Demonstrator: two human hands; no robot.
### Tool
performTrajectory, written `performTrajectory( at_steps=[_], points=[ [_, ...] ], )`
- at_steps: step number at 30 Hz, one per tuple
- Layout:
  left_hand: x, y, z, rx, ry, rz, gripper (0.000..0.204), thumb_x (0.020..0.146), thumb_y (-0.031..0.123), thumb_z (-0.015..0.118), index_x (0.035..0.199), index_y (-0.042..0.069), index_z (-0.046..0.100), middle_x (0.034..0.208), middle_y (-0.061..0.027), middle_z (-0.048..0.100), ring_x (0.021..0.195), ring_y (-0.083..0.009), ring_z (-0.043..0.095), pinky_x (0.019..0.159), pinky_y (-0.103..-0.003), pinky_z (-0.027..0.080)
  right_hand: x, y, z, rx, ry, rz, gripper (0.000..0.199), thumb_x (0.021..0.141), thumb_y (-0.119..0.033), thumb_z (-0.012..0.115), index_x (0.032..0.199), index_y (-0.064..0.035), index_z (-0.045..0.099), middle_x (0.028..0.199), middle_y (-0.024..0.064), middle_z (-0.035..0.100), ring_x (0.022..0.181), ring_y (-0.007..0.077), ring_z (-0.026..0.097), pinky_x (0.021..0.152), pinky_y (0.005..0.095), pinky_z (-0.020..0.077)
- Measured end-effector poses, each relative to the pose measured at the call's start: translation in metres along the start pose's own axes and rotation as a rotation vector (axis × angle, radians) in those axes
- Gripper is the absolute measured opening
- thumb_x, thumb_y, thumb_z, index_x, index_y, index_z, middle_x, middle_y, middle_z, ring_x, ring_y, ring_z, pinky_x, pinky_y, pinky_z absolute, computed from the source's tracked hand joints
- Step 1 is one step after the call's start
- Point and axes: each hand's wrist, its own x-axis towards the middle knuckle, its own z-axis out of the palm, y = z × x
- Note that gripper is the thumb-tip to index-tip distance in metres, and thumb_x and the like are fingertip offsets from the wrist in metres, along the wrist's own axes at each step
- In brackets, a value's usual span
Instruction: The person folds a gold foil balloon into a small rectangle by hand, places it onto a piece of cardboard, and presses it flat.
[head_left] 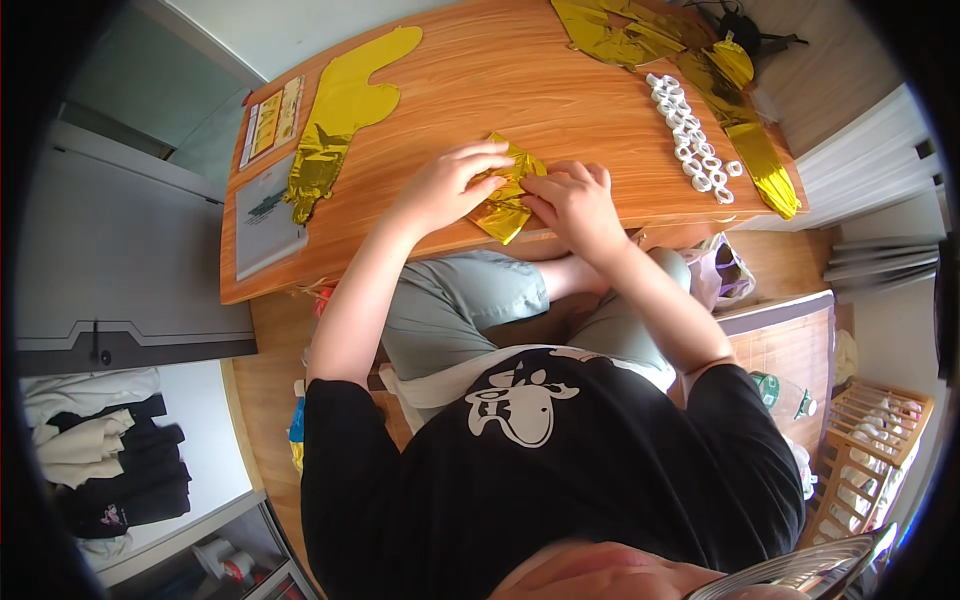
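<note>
Foil [514,190], gold, shiny and creased, lies at the middle of the near side of the table [480,85], and its lowest corner reaches the table's near edge. We see both bare hands working on it above the wooden top. The left hand [455,185] comes in over the table's near edge with its fingers curved and its thumb set well apart from them, the tips resting on the piece without closing round it. The right hand [580,205] also leans over the near edge, its fingers bent and bunched, thumb and forefinger close together at the piece; we cannot tell whether they pinch it.

Toward the table's left end we find a large gold sheet [345,115] with rounded lobes, crumpled at its nearer end. Along the table's left edge lie a printed card [270,122] and, nearer to us, a flat clear packet [265,220]. At the table's far right we make out more gold sheets [625,40], rumpled, with a long strip [750,145] running down the right edge. Near that edge of the table we see white rings [690,138] set close together in rows, with a single ring [735,168] just beside them
</note>
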Motion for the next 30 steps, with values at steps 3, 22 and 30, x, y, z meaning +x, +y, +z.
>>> performTrajectory(
  at_steps=[3, 22, 30],
  points=[
    [0.013, -0.008, 0.017, 0.496, 0.250, 0.292, 0.042, 0.103, 0.028, 0.062, 0.141, 0.010, 0.062, 0.151, -0.0128, 0.056, 0.143, -0.0335, 0.048, 0.117, -0.052, 0.040, -0.003, -0.011, 0.010, -0.052, 0.112, 0.023, 0.018, 0.086, -0.032, 0.075, 0.100, -0.0204, 0.076, 0.094, -0.0022, 0.074, 0.104, 0.0205, 0.065, 0.094, 0.0475, 0.0418],
    [0.030, -0.045, 0.031, 0.435, 0.100, 0.336, 0.048, 0.105, 0.020, 0.056, 0.152, 0.012, 0.050, 0.159, -0.0128, 0.047, 0.151, -0.0359, 0.037, 0.124, -0.049, 0.030, 0.011, 0.019, -0.014, 0.179, -0.118, -0.365, 0.024, 0.086, -0.019, 0.077, 0.109, -0.0095, 0.074, 0.105, 0.0061, 0.072, 0.101, 0.0263, 0.069, 0.088, 0.0407, 0.0537],
    [0.039, -0.049, -0.018, -0.770, 0.138, 0.100, 0.062, 0.114, 0.042, 0.033, 0.161, 0.001, 0.030, 0.169, -0.0144, 0.029, 0.157, -0.0244, 0.026, 0.129, -0.038, 0.020, 0.012, 0.012, -0.012, 0.229, -0.160, -0.309, 0.021, 0.086, -0.017, 0.077, 0.105, -0.0079, 0.075, 0.102, 0.0077, 0.072, 0.097, 0.0282, 0.069, 0.087, 0.0408, 0.0535]
  ],
)
